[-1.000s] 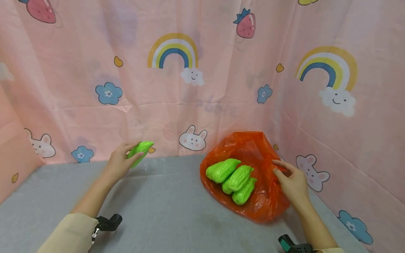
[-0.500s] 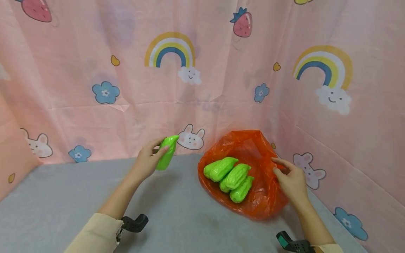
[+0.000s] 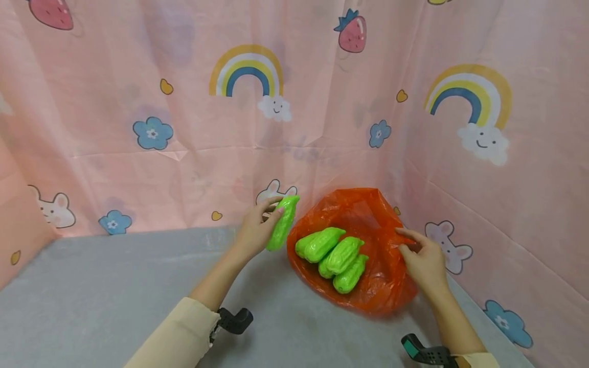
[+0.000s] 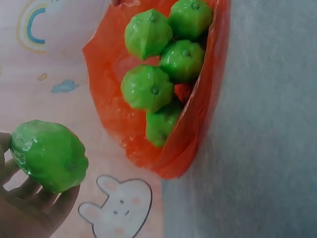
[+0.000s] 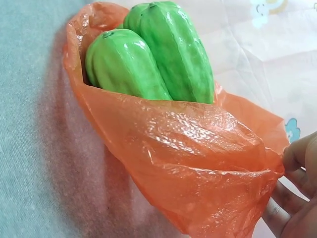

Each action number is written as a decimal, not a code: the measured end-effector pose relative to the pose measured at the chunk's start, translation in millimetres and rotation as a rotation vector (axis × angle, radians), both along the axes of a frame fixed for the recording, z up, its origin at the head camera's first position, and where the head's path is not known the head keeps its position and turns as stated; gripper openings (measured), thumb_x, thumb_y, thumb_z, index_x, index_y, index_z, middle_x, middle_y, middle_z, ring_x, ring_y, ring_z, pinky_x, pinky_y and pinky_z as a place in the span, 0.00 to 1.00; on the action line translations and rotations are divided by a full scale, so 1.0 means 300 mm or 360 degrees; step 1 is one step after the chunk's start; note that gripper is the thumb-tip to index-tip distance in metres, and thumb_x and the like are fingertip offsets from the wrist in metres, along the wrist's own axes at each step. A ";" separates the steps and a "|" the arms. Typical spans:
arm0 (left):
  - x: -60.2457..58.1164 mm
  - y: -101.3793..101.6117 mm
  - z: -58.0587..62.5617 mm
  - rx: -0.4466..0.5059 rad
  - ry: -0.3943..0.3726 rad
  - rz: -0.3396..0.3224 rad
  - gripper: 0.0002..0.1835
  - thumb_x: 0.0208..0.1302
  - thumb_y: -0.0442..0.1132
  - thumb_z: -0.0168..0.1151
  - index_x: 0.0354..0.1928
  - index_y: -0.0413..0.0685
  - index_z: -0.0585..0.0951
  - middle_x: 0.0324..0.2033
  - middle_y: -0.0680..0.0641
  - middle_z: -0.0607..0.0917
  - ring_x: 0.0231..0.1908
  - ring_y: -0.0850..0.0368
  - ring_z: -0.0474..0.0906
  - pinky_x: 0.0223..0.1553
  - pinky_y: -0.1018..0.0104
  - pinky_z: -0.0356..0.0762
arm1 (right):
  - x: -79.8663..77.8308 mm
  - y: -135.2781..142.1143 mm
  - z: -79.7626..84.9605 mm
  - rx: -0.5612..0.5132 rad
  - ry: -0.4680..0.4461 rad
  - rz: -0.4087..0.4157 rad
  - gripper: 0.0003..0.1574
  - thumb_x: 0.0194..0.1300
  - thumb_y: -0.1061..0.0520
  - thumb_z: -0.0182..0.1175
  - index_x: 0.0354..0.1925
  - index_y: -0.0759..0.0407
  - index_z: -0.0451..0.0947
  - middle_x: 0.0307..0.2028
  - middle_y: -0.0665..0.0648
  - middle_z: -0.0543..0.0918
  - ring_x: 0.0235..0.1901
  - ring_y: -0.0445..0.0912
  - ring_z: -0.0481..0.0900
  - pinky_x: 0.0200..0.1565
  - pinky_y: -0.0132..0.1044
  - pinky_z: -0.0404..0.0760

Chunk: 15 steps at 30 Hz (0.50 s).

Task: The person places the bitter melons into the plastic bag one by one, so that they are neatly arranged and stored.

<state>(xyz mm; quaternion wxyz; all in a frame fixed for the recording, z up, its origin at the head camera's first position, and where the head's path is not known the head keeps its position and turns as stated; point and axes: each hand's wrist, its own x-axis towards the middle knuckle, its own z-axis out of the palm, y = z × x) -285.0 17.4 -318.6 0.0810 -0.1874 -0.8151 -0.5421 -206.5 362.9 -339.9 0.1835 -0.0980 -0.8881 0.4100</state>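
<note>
My left hand (image 3: 254,231) holds a glossy green bitter melon (image 3: 282,223) between thumb and fingers, raised just left of the bag's rim. In the left wrist view the held bitter melon (image 4: 49,156) shows its blunt end, apart from the bag. A thin red plastic bag (image 3: 384,286) lies with its mouth spread wide on the table. Several more ribbed bitter melons (image 3: 342,255) lie together inside it. At the bag's right edge my right hand (image 3: 425,266) pinches the plastic; the right wrist view shows the gathered film (image 5: 270,173) between the fingertips.
A grey cloth-covered table (image 3: 115,296) stretches under both arms. Behind it and along the right hangs a pink curtain (image 3: 193,117) with rainbow and rabbit prints, close behind the bag. Black wrist mounts (image 3: 234,321) stick out from both forearms.
My left hand has carried the bitter melon rightward from the table's left part to beside the bag, tilting it more upright. My right hand keeps its pinch on the bag's edge.
</note>
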 end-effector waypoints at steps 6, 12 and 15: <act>-0.023 0.077 -0.004 -0.0050 0.0043 -0.0037 0.22 0.78 0.52 0.51 0.69 0.62 0.75 0.62 0.45 0.81 0.51 0.46 0.86 0.48 0.55 0.86 | 0.002 0.001 0.000 -0.0030 0.0017 0.0023 0.26 0.72 0.62 0.52 0.66 0.61 0.75 0.51 0.71 0.83 0.35 0.45 0.80 0.31 0.26 0.82; -0.034 0.141 -0.014 -0.0086 0.0158 0.0010 0.20 0.78 0.50 0.51 0.66 0.59 0.79 0.64 0.46 0.81 0.62 0.47 0.78 0.61 0.49 0.79 | 0.001 0.000 0.000 -0.0015 0.0056 0.0014 0.25 0.71 0.61 0.55 0.65 0.62 0.76 0.51 0.72 0.84 0.36 0.46 0.82 0.31 0.25 0.83; -0.037 0.166 -0.021 -0.0062 0.0169 -0.0010 0.20 0.77 0.52 0.52 0.64 0.58 0.81 0.63 0.46 0.81 0.62 0.46 0.78 0.61 0.47 0.79 | 0.001 0.000 0.000 -0.0021 0.0059 0.0001 0.25 0.72 0.61 0.55 0.65 0.62 0.76 0.51 0.71 0.84 0.36 0.45 0.82 0.31 0.25 0.83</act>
